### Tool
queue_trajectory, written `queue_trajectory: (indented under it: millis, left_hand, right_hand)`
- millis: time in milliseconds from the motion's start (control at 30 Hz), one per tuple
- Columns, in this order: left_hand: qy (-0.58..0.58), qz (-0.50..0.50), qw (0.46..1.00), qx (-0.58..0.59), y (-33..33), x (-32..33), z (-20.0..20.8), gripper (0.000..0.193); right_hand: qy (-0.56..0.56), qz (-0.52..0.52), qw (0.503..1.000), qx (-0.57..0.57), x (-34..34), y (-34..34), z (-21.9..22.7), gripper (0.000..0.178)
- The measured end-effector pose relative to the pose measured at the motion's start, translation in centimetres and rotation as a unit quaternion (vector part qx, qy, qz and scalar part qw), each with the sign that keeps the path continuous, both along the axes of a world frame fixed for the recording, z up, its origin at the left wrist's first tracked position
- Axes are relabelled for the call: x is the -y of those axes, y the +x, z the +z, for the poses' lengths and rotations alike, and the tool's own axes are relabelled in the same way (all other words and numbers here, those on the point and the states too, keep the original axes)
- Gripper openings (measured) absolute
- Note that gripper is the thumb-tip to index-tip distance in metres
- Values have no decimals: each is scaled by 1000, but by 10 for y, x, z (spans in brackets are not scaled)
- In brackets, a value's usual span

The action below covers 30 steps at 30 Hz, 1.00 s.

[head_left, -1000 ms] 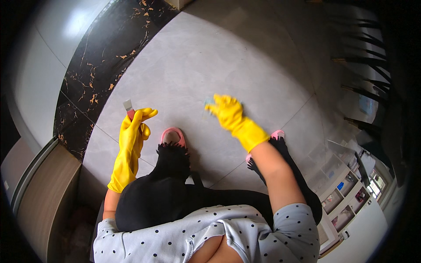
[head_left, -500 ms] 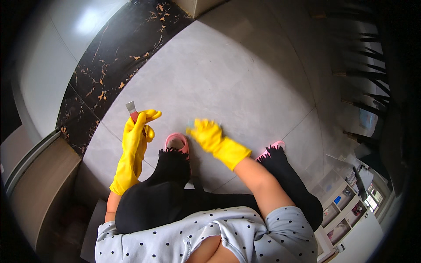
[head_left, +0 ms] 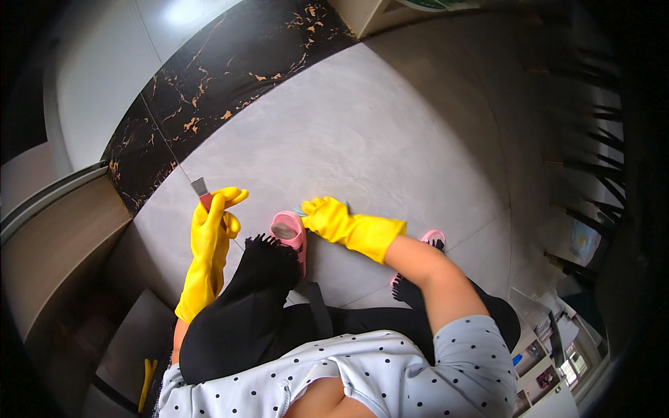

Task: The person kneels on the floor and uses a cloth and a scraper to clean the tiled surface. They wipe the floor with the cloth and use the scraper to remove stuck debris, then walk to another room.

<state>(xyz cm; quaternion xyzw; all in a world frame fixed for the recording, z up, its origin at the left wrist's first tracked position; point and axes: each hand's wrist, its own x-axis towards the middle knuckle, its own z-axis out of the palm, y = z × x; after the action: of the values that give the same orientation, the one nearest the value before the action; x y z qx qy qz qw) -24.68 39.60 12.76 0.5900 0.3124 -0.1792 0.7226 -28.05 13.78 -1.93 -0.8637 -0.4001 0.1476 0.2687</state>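
My left hand [head_left: 210,237], in a long yellow rubber glove, is closed around the red handle of a scraper. Its flat metal blade [head_left: 200,186] points up and away from me. My gloved right hand [head_left: 327,218] presses down on the grey tiled floor [head_left: 334,132], just right of my left pink slipper [head_left: 295,244]. Under its fingers is a pale bluish-green cloth [head_left: 300,211]; only small edges show, and the glove hides the rest. Faint whitish smears mark the tiles ahead of this hand.
A black marble strip [head_left: 202,83] with gold veins borders the floor at far left. A wooden cabinet side [head_left: 66,251] stands at left. Dark chair legs [head_left: 592,171] line the right. My other pink slipper [head_left: 433,237] is right of my right hand. A narrow yellow object [head_left: 148,383] lies lower left.
My right hand has shifted slightly down with the cloth, nearer my left slipper. My left hand still holds the scraper, now slightly lower. The view has turned and moved a little.
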Motion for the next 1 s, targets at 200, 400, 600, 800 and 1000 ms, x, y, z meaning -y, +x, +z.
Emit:
queue_trajectory:
  millis: [200, 400, 600, 800, 1000]
  left_hand:
    - [47, 86, 995, 5, -26, -10, 13, 31]
    - [21, 32, 999, -4, -12, 5, -10, 28]
    - [-57, -187, 981, -1, 31, 75, 9, 33]
    - [95, -402, 895, 167, 68, 141, 27, 42]
    - [146, -382, 827, 386, 45, 179, 2, 41]
  right_hand:
    - [61, -158, 973, 159, -13, 71, -12, 18]
    - [91, -410, 907, 14, 74, 120, 4, 20]
    - [357, -482, 635, -487, 76, 134, 89, 30]
    - [469, -438, 554, -530, 84, 114, 121, 36]
    - [560, -506, 349, -555, 64, 125, 120, 29]
